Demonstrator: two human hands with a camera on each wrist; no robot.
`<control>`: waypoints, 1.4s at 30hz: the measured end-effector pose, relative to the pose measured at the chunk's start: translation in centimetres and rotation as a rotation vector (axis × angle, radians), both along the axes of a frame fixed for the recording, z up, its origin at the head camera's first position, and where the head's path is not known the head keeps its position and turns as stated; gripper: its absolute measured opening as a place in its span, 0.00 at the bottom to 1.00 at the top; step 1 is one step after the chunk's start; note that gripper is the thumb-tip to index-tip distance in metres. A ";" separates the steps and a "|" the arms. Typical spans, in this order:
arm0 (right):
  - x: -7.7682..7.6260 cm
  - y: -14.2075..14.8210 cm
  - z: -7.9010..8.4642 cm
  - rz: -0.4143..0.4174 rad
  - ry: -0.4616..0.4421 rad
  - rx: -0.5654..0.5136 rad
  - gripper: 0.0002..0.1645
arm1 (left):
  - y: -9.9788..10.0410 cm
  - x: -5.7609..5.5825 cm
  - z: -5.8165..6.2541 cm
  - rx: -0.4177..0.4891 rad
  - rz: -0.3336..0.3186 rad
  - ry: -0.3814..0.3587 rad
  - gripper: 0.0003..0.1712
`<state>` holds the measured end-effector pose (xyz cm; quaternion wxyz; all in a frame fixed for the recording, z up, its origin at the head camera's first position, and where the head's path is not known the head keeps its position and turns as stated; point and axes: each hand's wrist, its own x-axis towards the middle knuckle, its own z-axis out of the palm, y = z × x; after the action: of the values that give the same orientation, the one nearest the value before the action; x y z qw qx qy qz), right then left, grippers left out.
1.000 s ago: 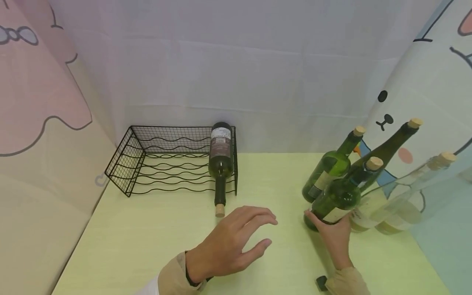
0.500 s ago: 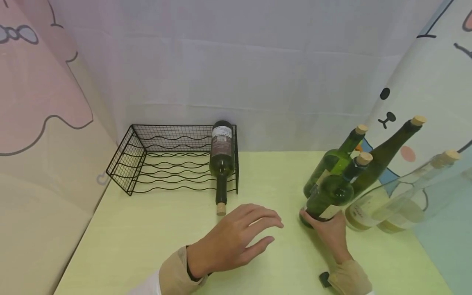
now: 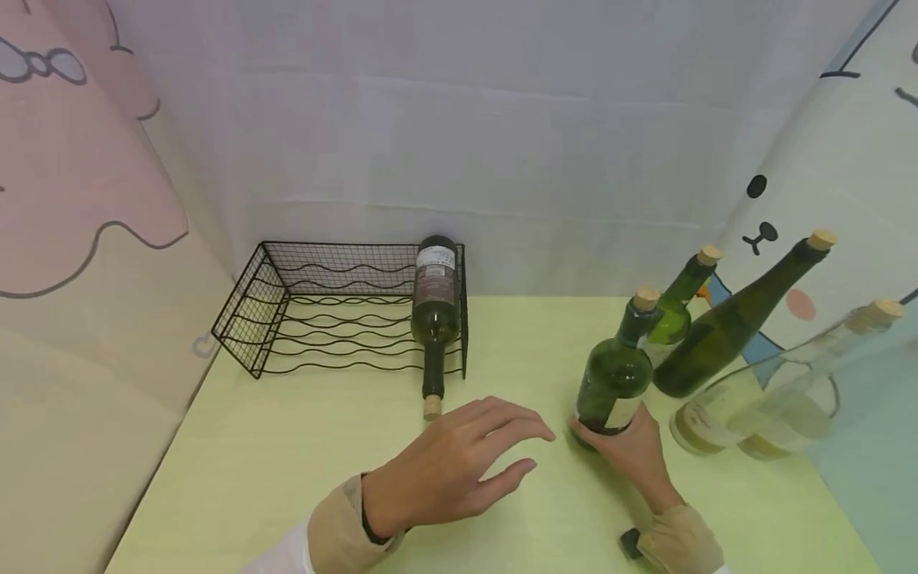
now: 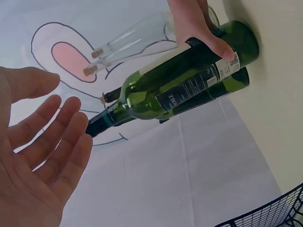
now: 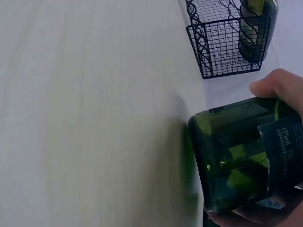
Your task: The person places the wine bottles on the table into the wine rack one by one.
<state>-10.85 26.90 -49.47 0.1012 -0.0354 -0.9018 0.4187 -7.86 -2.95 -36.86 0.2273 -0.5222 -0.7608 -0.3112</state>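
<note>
My right hand grips a corked green wine bottle low on its body, thumb on one side and fingers round the other. The bottle stands nearly upright; in the right wrist view its base appears a little above the table. My left hand hovers to the left of it, fingers loosely bent and apart, holding nothing. The left wrist view shows its palm facing the bottle's neck without a clear touch. A dark wine bottle lies in the right end of a black wire rack, cork toward me.
Behind the held bottle stand another green bottle and a slim dark green bottle. Clear corked bottles stand at the right. A small black object shows beside my right sleeve. White cloth hangs behind the table.
My right hand has brought the green bottle leftward, away from the other bottles, and it has become more upright. My left hand has shifted slightly right; the rack and its bottle stay put.
</note>
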 end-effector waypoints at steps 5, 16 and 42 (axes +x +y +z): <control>-0.1 0.0 0.3 0.086 0.044 0.046 0.46 | 0.0 -0.2 -0.2 -0.024 -0.005 -0.054 0.19; -0.8 0.2 1.4 0.196 0.086 0.194 0.51 | -0.3 -0.5 -0.2 -0.015 0.001 -0.063 0.21; -0.9 0.6 6.1 0.274 0.312 0.582 0.46 | -0.7 -3.7 2.2 -0.535 0.323 0.331 0.38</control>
<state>-11.71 27.48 -43.37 0.1866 0.1806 -0.9533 0.1544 -11.61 -3.65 -34.69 0.2492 -0.4797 -0.8409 0.0279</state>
